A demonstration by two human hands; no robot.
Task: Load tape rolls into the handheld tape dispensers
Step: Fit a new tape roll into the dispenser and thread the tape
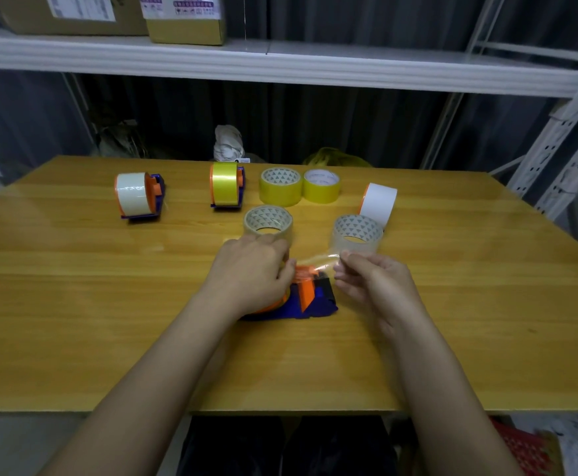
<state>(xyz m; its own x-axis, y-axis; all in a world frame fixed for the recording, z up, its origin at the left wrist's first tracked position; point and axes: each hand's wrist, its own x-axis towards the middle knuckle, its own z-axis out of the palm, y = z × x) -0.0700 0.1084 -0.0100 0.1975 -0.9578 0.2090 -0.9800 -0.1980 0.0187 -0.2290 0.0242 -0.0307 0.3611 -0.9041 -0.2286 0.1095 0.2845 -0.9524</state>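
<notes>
The left hand lies curled over the roll end of a blue and orange dispenser near the middle of the wooden table, its fingers wrapped over the top so that the roll under the palm is mostly hidden. At about 3 o'clock from it, the right hand pinches the free end of a clear tape strip between thumb and fingertips, and the strip runs taut from that pinch back toward the left hand's fingers, just above the dispenser's orange flap. At 12 o'clock from the left hand, touching its knuckles or just beyond them, a clear tape roll lies flat; a second clear roll lies flat at 12 o'clock from the right hand. At 1 o'clock from that one, a white roll with an orange core stands on edge. Farther back, two yellow rolls lie flat and touching, the larger yellow roll at 9 o'clock from the smaller yellow roll. At 9 o'clock from these stands a dispenser loaded with yellow tape, and well apart at 9 o'clock again, a dispenser loaded with white tape. A white metal shelf spans the back, bearing cardboard boxes.
</notes>
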